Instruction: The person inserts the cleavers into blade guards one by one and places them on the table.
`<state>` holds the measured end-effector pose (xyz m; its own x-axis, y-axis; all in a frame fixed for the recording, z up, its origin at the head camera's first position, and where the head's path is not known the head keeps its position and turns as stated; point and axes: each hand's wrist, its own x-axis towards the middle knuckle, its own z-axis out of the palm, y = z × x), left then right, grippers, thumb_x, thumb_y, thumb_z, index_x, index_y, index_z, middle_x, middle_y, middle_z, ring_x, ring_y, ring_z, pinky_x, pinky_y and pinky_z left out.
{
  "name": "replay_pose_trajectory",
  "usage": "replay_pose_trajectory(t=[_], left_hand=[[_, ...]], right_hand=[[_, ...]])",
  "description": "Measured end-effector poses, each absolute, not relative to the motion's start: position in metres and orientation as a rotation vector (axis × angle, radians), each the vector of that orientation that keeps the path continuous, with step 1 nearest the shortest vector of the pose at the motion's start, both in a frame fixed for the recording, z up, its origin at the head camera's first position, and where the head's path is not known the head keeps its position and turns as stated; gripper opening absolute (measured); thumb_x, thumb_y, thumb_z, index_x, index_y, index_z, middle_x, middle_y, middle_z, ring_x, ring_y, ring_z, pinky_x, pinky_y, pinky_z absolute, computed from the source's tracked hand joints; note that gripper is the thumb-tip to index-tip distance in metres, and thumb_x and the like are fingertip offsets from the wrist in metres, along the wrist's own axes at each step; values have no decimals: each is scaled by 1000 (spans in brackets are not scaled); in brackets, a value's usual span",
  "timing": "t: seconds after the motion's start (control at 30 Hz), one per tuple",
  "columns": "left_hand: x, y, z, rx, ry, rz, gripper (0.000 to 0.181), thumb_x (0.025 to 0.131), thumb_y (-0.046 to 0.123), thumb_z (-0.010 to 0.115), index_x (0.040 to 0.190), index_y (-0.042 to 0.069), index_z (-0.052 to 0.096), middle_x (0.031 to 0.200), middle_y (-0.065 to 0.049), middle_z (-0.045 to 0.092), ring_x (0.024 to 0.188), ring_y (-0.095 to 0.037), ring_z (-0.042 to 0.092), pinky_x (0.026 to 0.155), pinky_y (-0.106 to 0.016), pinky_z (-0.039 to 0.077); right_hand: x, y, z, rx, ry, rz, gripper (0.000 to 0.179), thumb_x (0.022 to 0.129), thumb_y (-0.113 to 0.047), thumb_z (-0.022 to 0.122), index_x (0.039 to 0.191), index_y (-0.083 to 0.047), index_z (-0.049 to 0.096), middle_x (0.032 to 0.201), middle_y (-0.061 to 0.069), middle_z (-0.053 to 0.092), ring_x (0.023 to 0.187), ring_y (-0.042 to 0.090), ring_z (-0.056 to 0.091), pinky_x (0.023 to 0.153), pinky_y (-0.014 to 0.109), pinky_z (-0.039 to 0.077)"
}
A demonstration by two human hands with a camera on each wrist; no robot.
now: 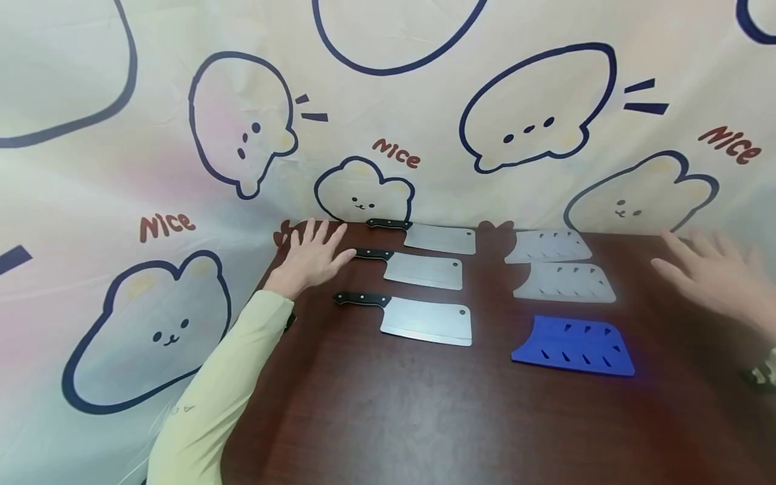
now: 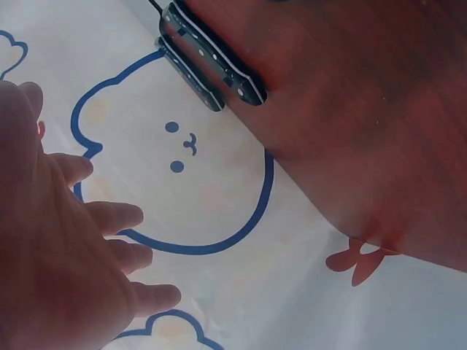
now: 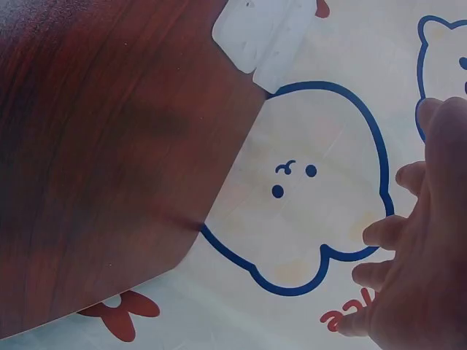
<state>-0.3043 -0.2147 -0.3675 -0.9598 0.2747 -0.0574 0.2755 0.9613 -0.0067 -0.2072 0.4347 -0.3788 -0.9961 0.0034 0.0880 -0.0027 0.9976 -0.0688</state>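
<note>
Three cleavers with black riveted handles lie in a column on the table, handles to the left: a back cleaver [image 1: 441,238], a middle cleaver [image 1: 424,271] and a front cleaver [image 1: 427,321]. To their right lie a far white blade guard [image 1: 548,246], a nearer white blade guard [image 1: 566,282] and a blue blade guard [image 1: 572,345], all with small slots. My left hand [image 1: 312,259], fingers spread, is beside the back cleavers' handles; its thumb overlaps the middle handle's end. Empty and blurred, my right hand [image 1: 718,276] reaches out right of the white guards, fingers extended.
The dark brown wooden table [image 1: 412,417] ends at the back against a pale hanging cloth [image 1: 436,121] printed with cartoon outlines. This cloth also runs down along the left side. In the right wrist view, the table's corner [image 3: 164,255] meets the cloth.
</note>
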Motion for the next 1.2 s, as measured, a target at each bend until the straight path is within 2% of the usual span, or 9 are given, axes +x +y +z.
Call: replay_pose_trajectory(t=[0.17, 0.43, 0.7, 0.87, 1.0, 1.2], left_hand=[[-301, -214, -374, 421, 3030, 23, 76, 98, 66, 26, 159, 23, 11, 164, -22, 10, 150, -47, -1, 114, -71, 6], [-293, -216, -382, 442, 3013, 172, 78, 97, 64, 33, 158, 18, 18, 162, -21, 19, 150, -45, 5, 116, -68, 9], [-284, -215, -395, 495, 3012, 297, 77, 97, 64, 36, 156, 16, 24, 159, -20, 27, 149, -44, 14, 117, -65, 16], [-279, -211, -402, 504, 2990, 351, 75, 98, 61, 40, 155, 14, 27, 158, -18, 31, 148, -39, 22, 117, -61, 21], [-276, -210, -413, 491, 2965, 375, 76, 97, 60, 44, 155, 15, 27, 157, -18, 33, 147, -37, 27, 117, -59, 24], [-274, -207, -424, 462, 2930, 370, 75, 97, 57, 48, 155, 16, 27, 157, -18, 33, 146, -37, 28, 116, -59, 26]], right_hand=[[-207, 432, -386, 38, -3037, 75, 85, 97, -62, 36, 158, -12, 3, 150, 34, 18, 137, 57, 8, 103, 80, 6], [-205, 428, -390, 87, -3046, 288, 84, 99, -55, 40, 158, -11, -1, 158, 34, 3, 142, 58, -1, 102, 81, 3], [-195, 416, -400, 131, -3086, 415, 85, 99, -53, 44, 157, -7, 1, 156, 38, 8, 142, 58, 4, 102, 79, 11], [-188, 408, -408, 188, -3104, 531, 86, 98, -55, 46, 158, -12, 2, 158, 34, 13, 142, 57, 11, 106, 76, 13], [-181, 400, -414, 181, -3143, 627, 89, 97, -59, 46, 159, -18, -2, 160, 31, 10, 142, 57, 13, 104, 77, 14], [-174, 395, -422, 238, -3145, 663, 89, 95, -56, 53, 159, -21, 2, 160, 28, 16, 140, 55, 21, 100, 77, 23]])
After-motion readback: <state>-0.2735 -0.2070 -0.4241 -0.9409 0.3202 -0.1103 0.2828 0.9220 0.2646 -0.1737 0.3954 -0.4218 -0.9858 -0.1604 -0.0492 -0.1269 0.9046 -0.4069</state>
